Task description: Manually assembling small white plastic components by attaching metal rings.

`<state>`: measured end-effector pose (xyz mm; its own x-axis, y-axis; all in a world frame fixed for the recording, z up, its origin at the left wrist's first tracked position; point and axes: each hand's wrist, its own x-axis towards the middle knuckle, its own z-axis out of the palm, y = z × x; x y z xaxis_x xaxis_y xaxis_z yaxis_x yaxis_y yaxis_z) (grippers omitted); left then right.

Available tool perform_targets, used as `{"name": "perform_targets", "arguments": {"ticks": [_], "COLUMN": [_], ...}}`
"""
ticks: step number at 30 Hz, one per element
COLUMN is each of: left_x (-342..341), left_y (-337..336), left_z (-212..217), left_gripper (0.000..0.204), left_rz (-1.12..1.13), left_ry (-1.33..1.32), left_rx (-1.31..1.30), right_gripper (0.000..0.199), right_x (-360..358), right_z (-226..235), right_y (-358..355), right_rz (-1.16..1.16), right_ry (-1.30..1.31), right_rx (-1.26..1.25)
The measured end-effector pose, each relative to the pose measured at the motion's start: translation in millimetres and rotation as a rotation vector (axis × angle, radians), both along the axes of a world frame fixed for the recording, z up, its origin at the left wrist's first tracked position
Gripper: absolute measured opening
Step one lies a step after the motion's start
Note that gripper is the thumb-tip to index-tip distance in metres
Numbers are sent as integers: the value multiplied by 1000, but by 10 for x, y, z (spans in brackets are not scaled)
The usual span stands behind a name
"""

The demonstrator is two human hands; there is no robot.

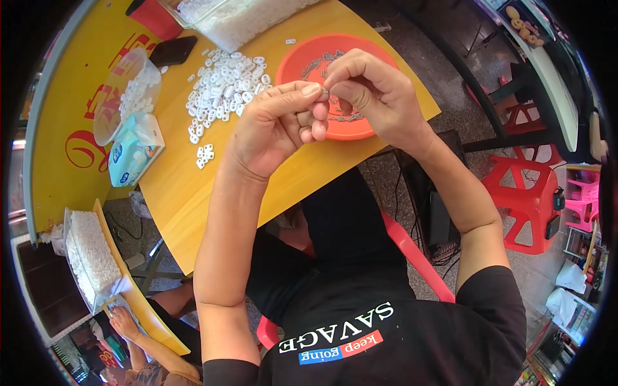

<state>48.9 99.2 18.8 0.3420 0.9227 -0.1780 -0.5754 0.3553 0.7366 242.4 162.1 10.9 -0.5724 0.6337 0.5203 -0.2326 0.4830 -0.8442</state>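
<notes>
My left hand (277, 125) and my right hand (383, 96) meet fingertip to fingertip above the table. Between their pinched thumbs and fingers sits a small grey metal piece (326, 92), too tiny to make out fully. Just beneath and beyond them is a round orange-red basin (364, 133), with many small grey metal parts (349, 118) scattered inside; my right hand hides some of it. Left of my left hand spreads a heap of small white oval pieces (225, 83) with dark holes. A little cluster of white pieces (205, 155) lies nearer to me.
Along the table's far side stand a clear bin (235, 27) of white pieces, a red container (154, 18) and a black phone (172, 51). A clear bowl (103, 106) and a tissue pack (133, 153) are at left. Another person's hand (123, 323) works lower left. Red stools (524, 199) stand right.
</notes>
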Motion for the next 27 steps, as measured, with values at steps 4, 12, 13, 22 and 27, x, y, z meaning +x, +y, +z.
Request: {"name": "perform_targets", "arguments": {"ticks": [4,12,13,22,27], "left_x": [95,356,381,471,315], "left_y": [-6,21,13,-21,120], "left_z": [-45,-35,-30,47,-41], "left_gripper": [16,22,23,27,23], "left_rz": [46,170,190,389,493], "left_ry": [-196,-336,-312,241,667], "left_rx": [-83,-175,-151,108,268], "right_gripper": [10,15,15,10,13], "right_x": [-20,-81,-74,-79,4], "right_z": [-17,-105,-113,-180,-118], "right_y": [-42,-58,-52,9,78], "right_rz": [64,-20,-19,-334,-237], "right_ry": [66,166,165,53,-18], "right_rx": [-341,-621,-621,6,-277]}}
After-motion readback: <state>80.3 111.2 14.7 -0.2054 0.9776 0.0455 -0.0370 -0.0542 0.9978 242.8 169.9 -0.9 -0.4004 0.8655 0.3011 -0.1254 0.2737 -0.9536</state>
